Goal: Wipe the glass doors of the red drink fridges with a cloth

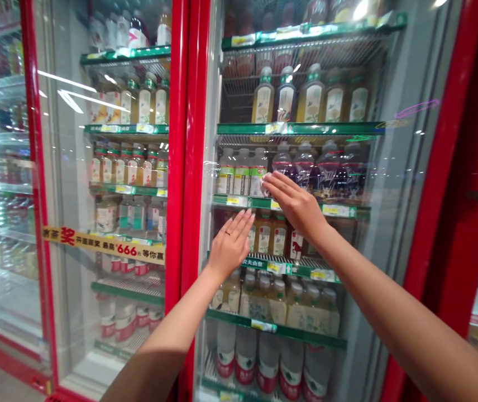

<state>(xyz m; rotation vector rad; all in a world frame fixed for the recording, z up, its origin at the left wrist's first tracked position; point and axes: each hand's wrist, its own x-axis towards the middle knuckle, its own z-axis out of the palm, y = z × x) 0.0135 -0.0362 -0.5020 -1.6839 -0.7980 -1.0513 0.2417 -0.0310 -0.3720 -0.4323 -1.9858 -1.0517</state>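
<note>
Head view: what does the right hand [291, 198] hold?

"A small white wad [266, 184], bunched under its bent fingertips, up at the glass door [393, 167]."

"And the left hand [231, 241]?"

"Lower, beside it, flat, its fingers straight and close together, a dark ring [228, 232] on one. Whether the palm touches the glass cannot be told."

"What stands behind the door?"

"Bottles [305, 166] in rows on green-edged shelves [326, 129], inside a red frame [197, 100]."
</note>
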